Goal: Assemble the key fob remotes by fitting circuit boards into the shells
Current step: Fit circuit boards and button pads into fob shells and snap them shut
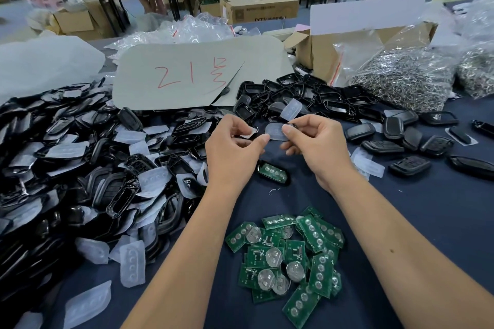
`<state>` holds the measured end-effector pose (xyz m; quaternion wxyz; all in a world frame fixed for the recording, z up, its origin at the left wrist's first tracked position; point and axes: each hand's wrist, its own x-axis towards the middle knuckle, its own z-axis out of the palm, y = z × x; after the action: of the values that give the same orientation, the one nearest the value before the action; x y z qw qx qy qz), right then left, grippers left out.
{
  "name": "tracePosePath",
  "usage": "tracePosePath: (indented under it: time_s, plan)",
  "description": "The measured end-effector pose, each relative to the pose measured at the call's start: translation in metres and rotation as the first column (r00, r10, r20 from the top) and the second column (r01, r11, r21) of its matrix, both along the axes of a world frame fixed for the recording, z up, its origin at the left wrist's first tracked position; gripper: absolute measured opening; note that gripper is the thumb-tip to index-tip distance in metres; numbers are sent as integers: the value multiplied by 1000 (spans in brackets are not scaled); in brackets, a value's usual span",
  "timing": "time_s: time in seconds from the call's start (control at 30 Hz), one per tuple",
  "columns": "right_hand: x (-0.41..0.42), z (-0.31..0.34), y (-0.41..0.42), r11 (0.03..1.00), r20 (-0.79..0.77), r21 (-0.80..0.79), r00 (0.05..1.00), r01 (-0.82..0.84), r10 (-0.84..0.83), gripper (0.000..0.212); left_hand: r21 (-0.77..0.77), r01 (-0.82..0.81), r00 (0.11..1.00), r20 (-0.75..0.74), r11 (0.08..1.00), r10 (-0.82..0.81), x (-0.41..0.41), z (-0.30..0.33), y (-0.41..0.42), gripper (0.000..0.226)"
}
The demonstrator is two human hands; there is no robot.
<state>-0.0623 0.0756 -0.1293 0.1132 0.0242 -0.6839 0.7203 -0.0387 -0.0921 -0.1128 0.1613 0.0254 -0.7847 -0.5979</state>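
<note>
Beyond the circuit boards (287, 251), both hands' fingers (263, 139) pinch a translucent pad (276, 131) between them.

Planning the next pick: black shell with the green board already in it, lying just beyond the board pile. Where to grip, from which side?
Grip the black shell holding a green circuit board across its two long edges, from above. It lies flat, board up, alone on the dark blue cloth, both sides free. Avoid pressing the board's button pads.
</note>
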Motion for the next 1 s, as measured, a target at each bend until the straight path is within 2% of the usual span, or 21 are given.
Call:
tracePosePath:
  time_s: [0.17,0.4,0.47,0.63,0.9,1.0]
  plan:
    - [3,0,-4,995,-46,94,998,36,-32,11,-155,-52,998,-41,987,46,0,1,7,14]
    - [9,3,-6,990,-106,143,994,4,12,11,-155,-136,991,-14,979,135,4,1,17,14]
    - [9,3,-7,989,-105,147,994,-7,22,11,-131,-137,990,-4,982,138,3,0,17,17]
    - [7,4,-6,989,-68,141,996,-40,50,10,38,-93,993,72,995,90,0,-2,12,19]
    - [5,3,-5,987,-42,143,996,-76,83,6,84,-57,995,84,995,50,-2,-3,7,24]
    - [6,3,-4,979,-43,182,993,-97,106,11,98,-58,995,85,993,50,-2,-2,5,28]
